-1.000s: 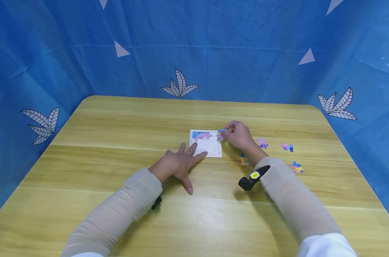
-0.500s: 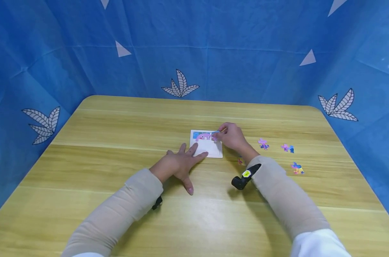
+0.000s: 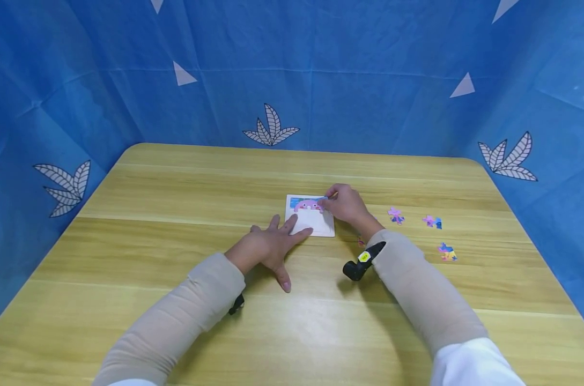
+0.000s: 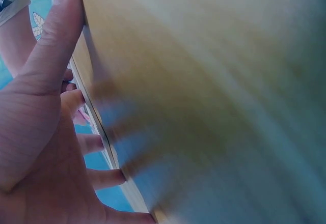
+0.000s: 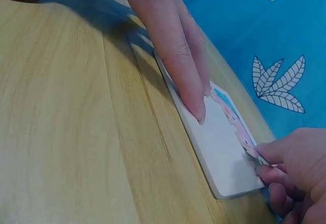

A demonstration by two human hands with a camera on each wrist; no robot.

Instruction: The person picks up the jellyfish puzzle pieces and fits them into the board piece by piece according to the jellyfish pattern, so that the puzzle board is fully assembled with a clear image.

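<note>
Near the middle of the table lies a square white puzzle board (image 3: 312,226). Joined jigsaw pieces (image 3: 301,204) with a pink cartoon face and blue ground line its far edge. My left hand (image 3: 270,247) has its fingers spread, two fingertips pressing on the board's near left part and the thumb out to the side. At the board's far right corner, my right hand (image 3: 348,206) pinches a jigsaw piece (image 5: 251,150) between thumb and index finger, up against the joined pieces. Those fingers hide much of the held piece.
Right of the board lie loose jigsaw pieces: a pink and blue cluster (image 3: 396,216), a pink and blue pair (image 3: 433,222) and a yellow and blue group (image 3: 447,252). Another loose piece (image 3: 361,241) is mostly hidden by the right forearm. A blue curtain (image 3: 369,107) hangs behind the table.
My right hand has moved left over the board with the jigsaw piece, bringing it against the joined pieces. The left hand has stayed in place.
</note>
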